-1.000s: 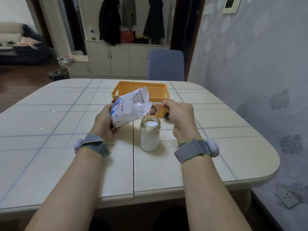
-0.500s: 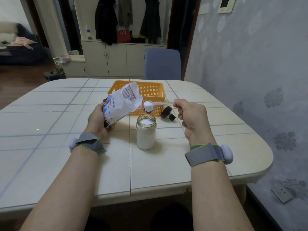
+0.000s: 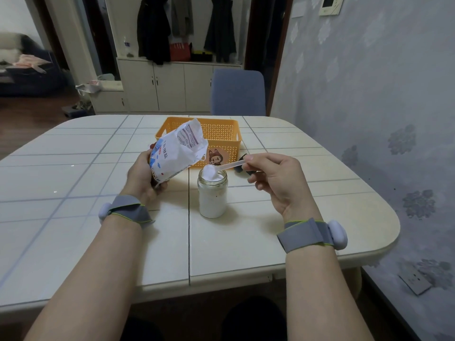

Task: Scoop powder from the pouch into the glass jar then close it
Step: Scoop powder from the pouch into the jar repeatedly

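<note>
Table [image 3: 320, 217]: pale, tiled, bearing all of it. Basket [image 3: 221, 134]: orange, middle of the far side, parked behind the work; contents not visible. Pouch [image 3: 177, 151]: lifted off the table left of centre, gripped round its lower half by left hand [image 3: 141, 175], fingers curled. Tilted with torn mouth up and toward the jar, probably to keep the opening reachable and the carry short. Jar [image 3: 213, 195]: upright, lidless, near table centre, just in front of basket, nearly full of white powder. Set between both hands, likely to avoid crossing arms. Right hand [image 3: 275, 178]: right of jar, pinching the end of the spoon handle between thumb and fingertips. Spoon [image 3: 227, 165]: clear plastic, heaped bowl directly over jar mouth, roughly level, so not yet tipped by the look of it. Lid [image 3: 238, 169]: black, on table just right of jar, behind right hand, partly hidden; kept near for closing. Judged stage: about to dump a scoop, closing not yet done.
</note>
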`<state>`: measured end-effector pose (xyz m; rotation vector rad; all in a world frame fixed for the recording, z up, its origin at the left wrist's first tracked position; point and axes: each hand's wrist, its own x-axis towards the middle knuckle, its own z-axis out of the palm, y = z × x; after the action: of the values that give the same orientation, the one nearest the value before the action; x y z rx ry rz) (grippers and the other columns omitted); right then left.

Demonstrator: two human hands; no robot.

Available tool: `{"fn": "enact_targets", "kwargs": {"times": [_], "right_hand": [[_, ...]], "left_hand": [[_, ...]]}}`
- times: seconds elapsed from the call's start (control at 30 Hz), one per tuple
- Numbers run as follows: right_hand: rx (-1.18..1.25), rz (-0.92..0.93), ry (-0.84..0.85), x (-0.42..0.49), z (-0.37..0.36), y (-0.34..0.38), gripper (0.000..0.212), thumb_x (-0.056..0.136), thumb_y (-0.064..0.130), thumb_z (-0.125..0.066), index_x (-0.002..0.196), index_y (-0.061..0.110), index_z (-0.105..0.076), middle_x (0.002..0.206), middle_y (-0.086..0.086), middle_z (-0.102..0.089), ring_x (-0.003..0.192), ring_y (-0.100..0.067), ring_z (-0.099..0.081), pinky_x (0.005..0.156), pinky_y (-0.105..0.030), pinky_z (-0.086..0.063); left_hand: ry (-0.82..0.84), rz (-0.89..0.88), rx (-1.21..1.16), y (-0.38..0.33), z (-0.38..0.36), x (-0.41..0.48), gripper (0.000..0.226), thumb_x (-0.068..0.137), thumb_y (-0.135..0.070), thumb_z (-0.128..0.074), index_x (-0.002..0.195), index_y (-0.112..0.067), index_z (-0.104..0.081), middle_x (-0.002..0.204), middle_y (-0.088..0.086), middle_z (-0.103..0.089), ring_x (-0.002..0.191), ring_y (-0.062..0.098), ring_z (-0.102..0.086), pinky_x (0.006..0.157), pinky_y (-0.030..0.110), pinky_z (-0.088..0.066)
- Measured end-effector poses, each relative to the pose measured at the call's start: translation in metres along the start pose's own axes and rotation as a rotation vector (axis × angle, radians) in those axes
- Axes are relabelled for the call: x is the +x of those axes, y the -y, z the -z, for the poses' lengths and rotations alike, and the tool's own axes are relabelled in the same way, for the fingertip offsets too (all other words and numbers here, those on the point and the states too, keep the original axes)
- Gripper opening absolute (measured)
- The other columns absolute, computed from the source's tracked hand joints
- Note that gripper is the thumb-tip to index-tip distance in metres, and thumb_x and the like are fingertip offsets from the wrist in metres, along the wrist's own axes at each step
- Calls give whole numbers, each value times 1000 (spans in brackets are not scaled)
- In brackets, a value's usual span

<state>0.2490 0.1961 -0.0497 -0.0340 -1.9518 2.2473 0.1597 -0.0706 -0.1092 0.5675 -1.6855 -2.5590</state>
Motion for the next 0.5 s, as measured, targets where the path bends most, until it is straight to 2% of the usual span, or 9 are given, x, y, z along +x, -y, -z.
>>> {"fn": "enact_targets", "kwargs": {"times": [0.23,0.5], "right_hand": [[76,23,9,-1,1,-4,7,88,-2,-69,83,-3,-73,66,-11,-64,52,-15,-59,49,-21,-47],[137,60,-11,-2,2,-5,10,87,-6,-67,81,-2,-74,66,-11,-65,54,-17,-59,52,-22,-50]], "left_hand": [[7,3,-2,-1,1,-1,28,95,-44,-51,80,-26,-64,60,-7,-60,41,13,-53,37,15,-36],[12,4,-1,0,0,-2,28,96,-44,-49,81,-26,-64,58,-8,-61,40,12,-54,38,15,-37]]}}
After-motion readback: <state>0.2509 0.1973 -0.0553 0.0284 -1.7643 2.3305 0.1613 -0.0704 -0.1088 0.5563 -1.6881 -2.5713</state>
